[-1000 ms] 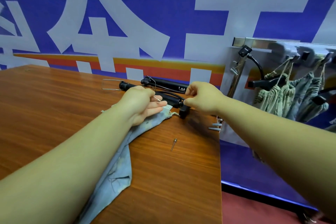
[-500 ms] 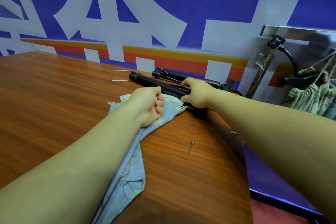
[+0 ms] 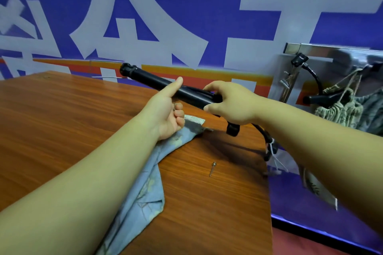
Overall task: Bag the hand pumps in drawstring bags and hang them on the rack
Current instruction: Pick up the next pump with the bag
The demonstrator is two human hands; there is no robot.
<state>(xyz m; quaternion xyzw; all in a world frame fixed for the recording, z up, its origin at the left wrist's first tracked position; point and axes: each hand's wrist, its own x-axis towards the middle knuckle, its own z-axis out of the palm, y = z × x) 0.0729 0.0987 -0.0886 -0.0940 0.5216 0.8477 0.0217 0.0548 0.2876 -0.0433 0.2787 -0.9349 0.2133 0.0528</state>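
- Fingers (image 3: 211, 87) of the right hand (image 3: 234, 105) wrapped round the black hand pump (image 3: 149, 79) near its handle end. The grasp looks firm. Pump is lifted clear of the table (image 3: 62, 122), above the far right corner, barrel slanting up toward the far wall.
- Left hand (image 3: 165, 112): thumb straight, laid against the barrel. Other fingers clenched into the palm, apparently pinching a thin metal pin (image 3: 174, 106); too small to be sure.
- Hose (image 3: 267, 143) droops from the pump past the table's right edge, something white tied on it.
- Blue drawstring bag (image 3: 145, 184) lies flat under the left forearm, running from the near edge toward the middle. Its far end is just beside the left hand, not opened.
- Loose needle (image 3: 212, 168) lies on the table near the right edge, apart from the bag.
- Rack (image 3: 294, 47) stands off the right edge, with filled bags (image 3: 342, 109) already hanging on it.
- Step, as I read it: bringing this pump round to the bag.
- Risks:
  - With the left fingers occupied, nothing holds the bag open, so the pump's foot could snag the cloth and shove it along.
  - The dangling hose may catch the table edge.
  - A forearm sweep could roll the needle off.
  - The pin may drop when that hand opens.
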